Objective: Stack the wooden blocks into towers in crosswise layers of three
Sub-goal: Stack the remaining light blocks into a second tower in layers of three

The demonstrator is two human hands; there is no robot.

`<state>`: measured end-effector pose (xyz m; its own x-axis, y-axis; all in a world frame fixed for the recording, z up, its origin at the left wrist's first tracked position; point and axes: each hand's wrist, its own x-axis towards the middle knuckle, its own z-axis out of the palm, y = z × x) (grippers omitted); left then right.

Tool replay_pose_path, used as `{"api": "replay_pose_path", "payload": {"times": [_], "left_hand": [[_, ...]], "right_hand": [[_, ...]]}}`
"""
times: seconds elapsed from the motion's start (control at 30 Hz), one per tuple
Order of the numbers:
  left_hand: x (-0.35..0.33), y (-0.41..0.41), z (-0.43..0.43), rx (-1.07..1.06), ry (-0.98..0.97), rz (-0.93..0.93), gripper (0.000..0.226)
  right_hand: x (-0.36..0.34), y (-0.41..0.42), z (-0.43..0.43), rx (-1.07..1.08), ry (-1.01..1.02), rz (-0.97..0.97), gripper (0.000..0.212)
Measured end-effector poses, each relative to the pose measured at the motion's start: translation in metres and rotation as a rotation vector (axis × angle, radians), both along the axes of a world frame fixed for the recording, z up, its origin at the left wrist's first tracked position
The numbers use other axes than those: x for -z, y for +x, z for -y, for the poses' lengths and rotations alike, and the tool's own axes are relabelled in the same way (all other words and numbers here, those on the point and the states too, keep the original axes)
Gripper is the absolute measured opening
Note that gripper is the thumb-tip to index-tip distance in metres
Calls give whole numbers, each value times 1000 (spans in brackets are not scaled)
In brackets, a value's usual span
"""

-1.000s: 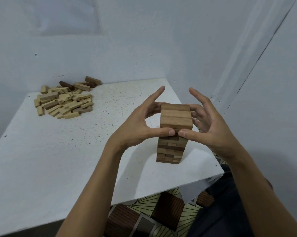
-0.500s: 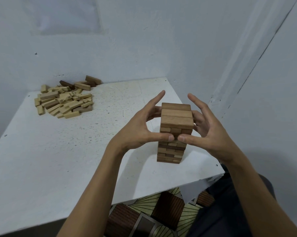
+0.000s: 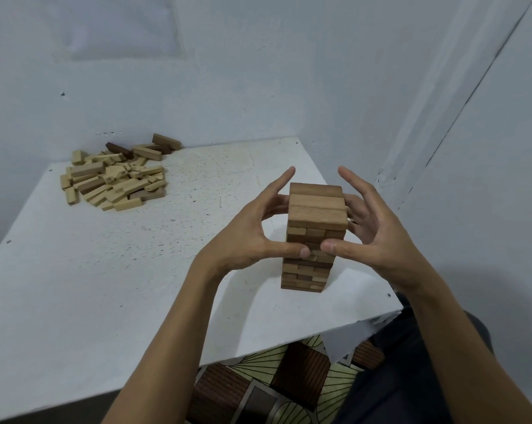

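Note:
A tower of wooden blocks [image 3: 315,209] stands near the table's right front corner, built of several crosswise layers with three brown blocks on top. My left hand [image 3: 252,237] flanks its left side and my right hand [image 3: 371,234] its right side. Both thumbs press flat against the tower's front face about halfway down, their tips nearly meeting. The other fingers are straight and touch the sides and back, while the index fingers point up, free. A pile of loose wooden blocks [image 3: 114,179] lies at the far left of the white table [image 3: 105,286].
Pale walls close in behind and to the right of the table. The table's front right edge runs just past the tower, with a patterned floor [image 3: 273,387] and my dark-clothed lap below it.
Both thumbs have slid down the tower's front face, from just under the top layer to a few layers lower. The tower has stayed in place.

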<state>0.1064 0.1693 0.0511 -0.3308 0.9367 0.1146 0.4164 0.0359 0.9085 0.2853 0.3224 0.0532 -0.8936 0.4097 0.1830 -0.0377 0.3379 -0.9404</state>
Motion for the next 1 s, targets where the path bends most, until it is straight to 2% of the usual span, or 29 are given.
{"api": "replay_pose_path", "payload": {"times": [1.0], "left_hand": [[9, -2, 1, 7, -34, -8, 112]], "right_hand": [[14, 0, -4, -14, 11, 76, 103]]}}
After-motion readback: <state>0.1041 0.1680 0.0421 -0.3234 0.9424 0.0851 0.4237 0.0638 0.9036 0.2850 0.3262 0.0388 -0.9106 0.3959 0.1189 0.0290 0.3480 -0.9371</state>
